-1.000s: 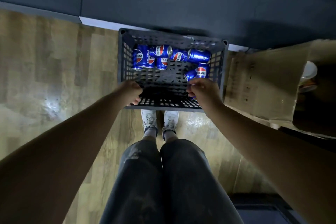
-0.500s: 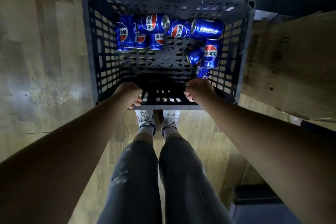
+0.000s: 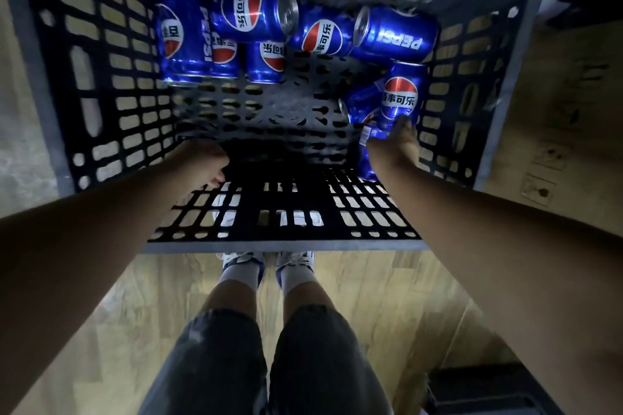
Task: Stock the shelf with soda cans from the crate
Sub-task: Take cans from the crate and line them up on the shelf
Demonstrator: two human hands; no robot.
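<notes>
crate: we're standing right over the dark perforated plastic crate (image 3: 286, 248), which is sitting on the light wooden floor (image 3: 371, 280) just past our toes.
far row: most of the blue Pepsi soda cans (image 3: 256, 15) are lying on their sides, bunched against the far wall.
right pile: a few more are leaning in the near right corner, so that's the easy reach.
right hand: our right hand (image 3: 396, 148) is going in with the fingers stretched out, tips touching the blue can with the round red-white-blue logo (image 3: 399, 96). It isn't wrapping anything yet, as far as we can see.
left hand: our left hand (image 3: 202, 162) is hanging curled low by the near wall. We can't tell if it's holding anything.
shelf: it isn't showing in view, so we're guessing this is the pick-up step.
</notes>
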